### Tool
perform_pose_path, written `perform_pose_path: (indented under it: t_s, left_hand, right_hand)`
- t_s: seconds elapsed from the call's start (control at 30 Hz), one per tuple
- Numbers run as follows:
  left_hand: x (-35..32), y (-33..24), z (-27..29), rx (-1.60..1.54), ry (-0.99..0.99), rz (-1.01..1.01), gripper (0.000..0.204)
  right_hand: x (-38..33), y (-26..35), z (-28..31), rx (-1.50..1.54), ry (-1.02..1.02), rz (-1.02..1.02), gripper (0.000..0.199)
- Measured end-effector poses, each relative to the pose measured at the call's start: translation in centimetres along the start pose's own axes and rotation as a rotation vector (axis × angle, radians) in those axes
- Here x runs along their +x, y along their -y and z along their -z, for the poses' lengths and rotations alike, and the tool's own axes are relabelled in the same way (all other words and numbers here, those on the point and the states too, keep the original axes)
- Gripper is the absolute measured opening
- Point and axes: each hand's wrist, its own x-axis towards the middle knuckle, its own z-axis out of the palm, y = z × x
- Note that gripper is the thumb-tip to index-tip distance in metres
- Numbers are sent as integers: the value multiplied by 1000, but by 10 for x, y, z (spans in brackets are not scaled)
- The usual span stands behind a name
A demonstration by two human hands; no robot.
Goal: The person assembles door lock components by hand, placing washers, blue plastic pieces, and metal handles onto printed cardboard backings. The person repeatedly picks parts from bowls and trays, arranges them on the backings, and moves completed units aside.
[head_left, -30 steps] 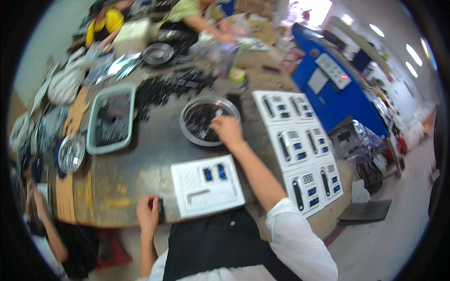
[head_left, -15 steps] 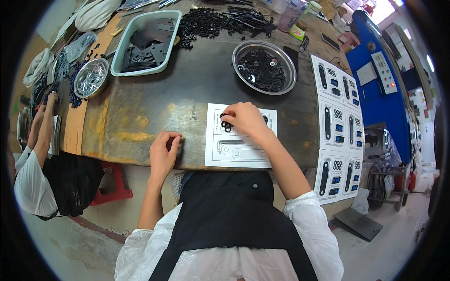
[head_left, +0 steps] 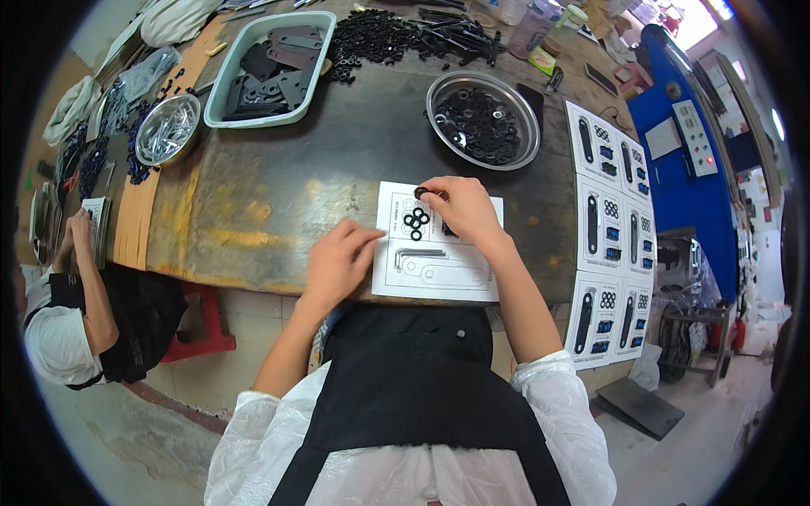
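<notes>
A white printed card (head_left: 434, 288) lies near the table's front edge in front of me. Several black rings (head_left: 415, 224) are grouped on its upper left part. My right hand (head_left: 462, 207) is over the card's upper part, its fingertips pinched on another black ring (head_left: 421, 193). Below that hand a small dark piece shows, mostly hidden by it. My left hand (head_left: 342, 257) is at the card's left edge, fingers stretched out with nothing in them. L-shaped grey shapes (head_left: 418, 252) show on the lower half; whether printed or real I cannot tell.
A steel bowl of black rings (head_left: 434, 139) stands beyond the card. At the far left are a pale green bin (head_left: 221, 80) of dark plates and a metal bowl (head_left: 196, 139). Finished-looking cards (head_left: 582, 270) line the right. A co-worker's hands (head_left: 78, 232) are at the left.
My left hand has moved right to the card's edge, its fingers stretching out. My right hand has shifted slightly up and right, leaving several rings in view on the card.
</notes>
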Motion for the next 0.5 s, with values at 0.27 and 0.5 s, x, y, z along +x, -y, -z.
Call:
perform_pose_path:
  t_s: [0.27,0.5]
  left_hand:
    - [28,-1,-22,355,157,-311,25]
    - [25,-6,-20,276,90,-281,19]
  right_hand:
    - [1,-11,29,23,-140,-19,23]
    - [60,-66,72,-19,-299,-134,24]
